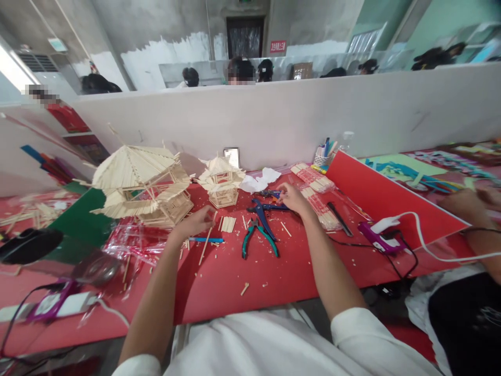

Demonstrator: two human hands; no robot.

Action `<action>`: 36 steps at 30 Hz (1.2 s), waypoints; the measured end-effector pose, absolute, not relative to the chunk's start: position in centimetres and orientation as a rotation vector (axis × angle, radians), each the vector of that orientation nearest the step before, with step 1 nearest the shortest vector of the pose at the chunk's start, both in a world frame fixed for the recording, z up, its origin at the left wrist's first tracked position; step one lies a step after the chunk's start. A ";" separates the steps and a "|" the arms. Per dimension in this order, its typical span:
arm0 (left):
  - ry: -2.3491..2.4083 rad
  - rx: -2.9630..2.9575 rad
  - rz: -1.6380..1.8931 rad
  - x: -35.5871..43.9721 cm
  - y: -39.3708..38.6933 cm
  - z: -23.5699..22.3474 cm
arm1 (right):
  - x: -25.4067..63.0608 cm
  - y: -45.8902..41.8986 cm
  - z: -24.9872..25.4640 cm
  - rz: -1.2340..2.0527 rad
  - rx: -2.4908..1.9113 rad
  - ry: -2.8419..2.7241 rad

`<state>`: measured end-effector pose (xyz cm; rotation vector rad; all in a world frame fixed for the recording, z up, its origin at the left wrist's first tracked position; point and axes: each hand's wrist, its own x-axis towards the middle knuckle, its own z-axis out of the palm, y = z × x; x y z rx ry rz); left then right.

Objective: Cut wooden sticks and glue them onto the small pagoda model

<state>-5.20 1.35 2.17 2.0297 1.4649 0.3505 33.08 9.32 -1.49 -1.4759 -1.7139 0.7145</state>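
My left hand (195,222) is closed in a pinch at the upper end of a thin wooden stick (206,243), which slants down towards me. Beside it lie a row of short cut sticks (228,224) and a blue pen-like tool (207,240). My right hand (294,199) has its thumb and fingers apart, fingertips at an orange-and-blue handled tool (270,194); whether they touch it I cannot tell. Just left of that hand rests a dark blue hand tool (264,213). Teal-handled pliers (255,237) lie with handles spread towards me.
Behind my left hand stand a large stick-built pavilion (136,180) and a smaller one (221,183). Bundles of sticks (319,201), a black cutter (340,219) and a red board (387,201) are at right. Purple power strips (381,239) trail cables. A neighbour's arm (475,214) shows far right.
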 end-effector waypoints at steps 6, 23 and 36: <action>1.158 2.018 0.639 -2.4 0.5 3.2 | 26.4 6.9 -0.4 1.155 -0.925 -1.755; 0.948 1.809 0.896 1.0 -0.3 2.4 | 21.7 3.9 0.9 1.264 -0.753 -1.636; 0.991 1.577 1.020 2.1 -0.2 2.0 | 21.7 3.6 0.7 1.278 -0.773 -1.735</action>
